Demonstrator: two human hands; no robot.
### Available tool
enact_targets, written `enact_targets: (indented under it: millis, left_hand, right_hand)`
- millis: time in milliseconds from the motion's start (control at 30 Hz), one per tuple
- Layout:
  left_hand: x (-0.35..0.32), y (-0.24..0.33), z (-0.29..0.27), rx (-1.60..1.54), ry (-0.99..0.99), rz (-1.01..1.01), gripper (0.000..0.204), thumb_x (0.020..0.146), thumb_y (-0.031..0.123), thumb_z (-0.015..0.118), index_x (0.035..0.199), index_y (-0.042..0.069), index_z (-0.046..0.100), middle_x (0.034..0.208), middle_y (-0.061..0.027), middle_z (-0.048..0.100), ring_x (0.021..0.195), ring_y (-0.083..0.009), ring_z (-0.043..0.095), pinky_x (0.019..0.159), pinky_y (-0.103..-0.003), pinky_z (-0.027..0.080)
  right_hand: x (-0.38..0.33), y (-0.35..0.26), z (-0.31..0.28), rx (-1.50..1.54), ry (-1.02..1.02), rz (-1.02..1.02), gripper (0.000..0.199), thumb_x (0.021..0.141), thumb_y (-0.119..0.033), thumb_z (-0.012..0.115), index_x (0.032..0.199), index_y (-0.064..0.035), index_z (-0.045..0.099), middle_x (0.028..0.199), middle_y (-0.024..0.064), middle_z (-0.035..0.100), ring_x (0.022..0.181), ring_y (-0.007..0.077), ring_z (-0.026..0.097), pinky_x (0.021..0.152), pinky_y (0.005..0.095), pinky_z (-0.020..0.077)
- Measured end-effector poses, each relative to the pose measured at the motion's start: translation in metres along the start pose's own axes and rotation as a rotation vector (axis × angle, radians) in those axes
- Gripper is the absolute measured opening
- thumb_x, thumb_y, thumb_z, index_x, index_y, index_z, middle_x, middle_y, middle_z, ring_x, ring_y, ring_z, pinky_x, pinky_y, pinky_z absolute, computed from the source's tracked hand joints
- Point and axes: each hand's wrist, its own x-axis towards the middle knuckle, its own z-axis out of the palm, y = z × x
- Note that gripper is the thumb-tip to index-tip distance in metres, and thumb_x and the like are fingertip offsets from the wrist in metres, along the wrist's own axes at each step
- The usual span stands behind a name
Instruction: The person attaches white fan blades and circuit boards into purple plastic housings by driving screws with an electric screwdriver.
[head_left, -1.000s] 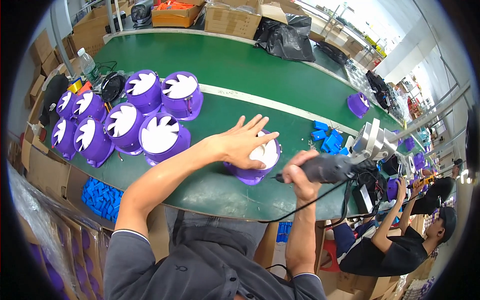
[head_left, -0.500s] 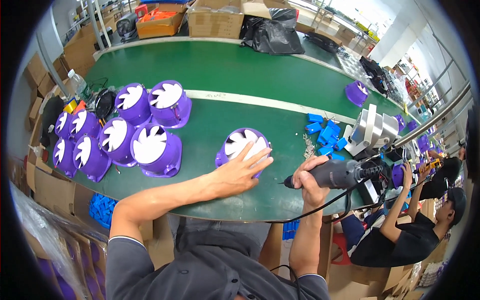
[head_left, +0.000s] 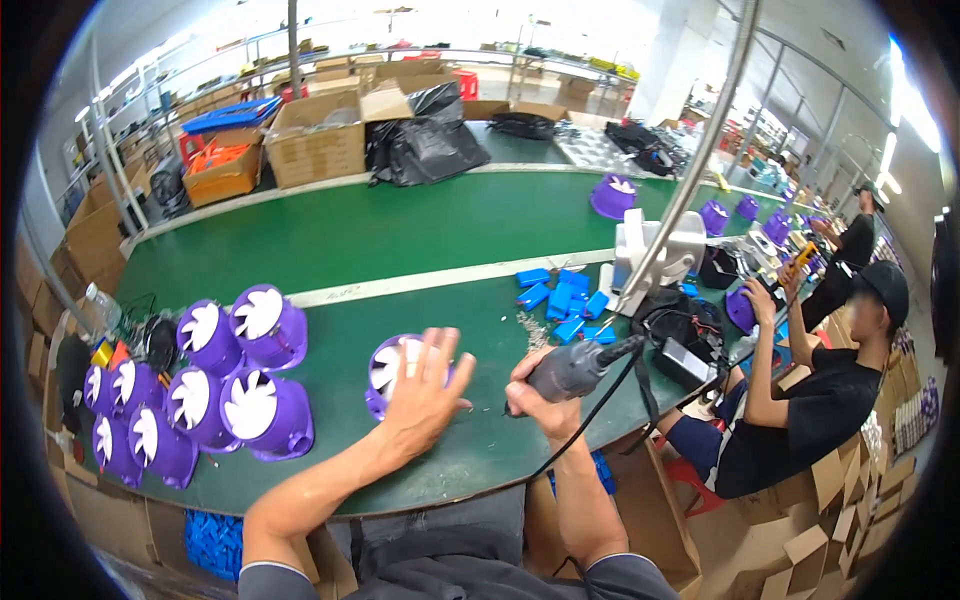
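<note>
My left hand (head_left: 425,400) is in front of a purple fan housing with white blades (head_left: 384,366), its fingers spread. It covers the right part of the fan, and whether the palm touches it I cannot tell. My right hand (head_left: 540,398) is wrapped round a dark grey electric screwdriver (head_left: 572,372), whose black cord runs down toward my forearm. The tool's tip points left, above the green bench, apart from the fan. Beyond the screwdriver lies a small heap of screws (head_left: 531,334), beside several blue rectangular parts (head_left: 566,297).
Several finished-looking purple fans (head_left: 262,415) crowd the left of the green bench (head_left: 400,225). A white metal device (head_left: 655,250) stands right, near a slanting pole (head_left: 700,150). One purple fan (head_left: 613,196) sits farther back. A co-worker (head_left: 800,390) in black sits at right.
The view has tipped upward and turned right, so the bench appears lower and farther left. My left hand's fingers have lifted from the fan's blades. My right hand still holds the screwdriver.
</note>
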Motion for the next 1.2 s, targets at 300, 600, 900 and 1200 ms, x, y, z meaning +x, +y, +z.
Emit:
enact_targets:
  millis: [300,600,900,1200]
  left_hand:
    - [-0.058,-0.005,0.032,-0.027,0.088,-0.283,0.065,0.057,0.019,0.079,0.109,0.003,0.044,0.127,-0.0258,0.035,0.122,-0.0444,0.029,0.093,-0.055,0.035]
    - [0.046,-0.163,0.100,0.254,0.172,-0.408,0.050,0.068,0.022,0.071,0.108,0.006,0.046,0.113,-0.0161,0.044,0.115,-0.0356,0.037,0.082,-0.056,0.040]
    - [0.060,-0.250,0.084,0.291,-0.041,-0.513,0.060,0.080,0.021,0.060,0.133,0.010,0.033,0.132,-0.0219,0.034,0.125,-0.0380,0.032,0.091,-0.063,0.032]
    - [-0.100,-0.172,-0.125,0.086,-0.348,-0.761,0.082,0.070,0.053,0.065,0.132,0.006,0.039,0.130,-0.0262,0.040,0.120,-0.0398,0.039,0.100,-0.044,0.033]
  right_hand:
    - [-0.009,0.002,-0.025,0.011,0.110,0.008,0.023,0.069,0.004,0.066,0.085,-0.0026,0.051,0.068,0.0050,0.052,0.051,0.0113,0.052,0.045,0.0231,0.0438]
    - [-0.016,-0.003,-0.019,-0.051,0.076,-0.045,0.027,0.068,0.001,0.063,0.089,-0.0025,0.045,0.067,0.0088,0.049,0.045,0.0164,0.048,0.044,0.0271,0.0424]
    - [-0.024,0.006,-0.013,-0.047,0.110,0.047,0.028,0.068,0.003,0.061,0.091,-0.0044,0.046,0.073,0.0086,0.047,0.048,0.0165,0.047,0.045,0.0284,0.0424]
    - [-0.024,-0.005,-0.039,-0.065,0.051,-0.041,0.026,0.073,-0.007,0.064,0.088,-0.0039,0.043,0.070,0.0093,0.044,0.046,0.0157,0.044,0.044,0.0267,0.0394]
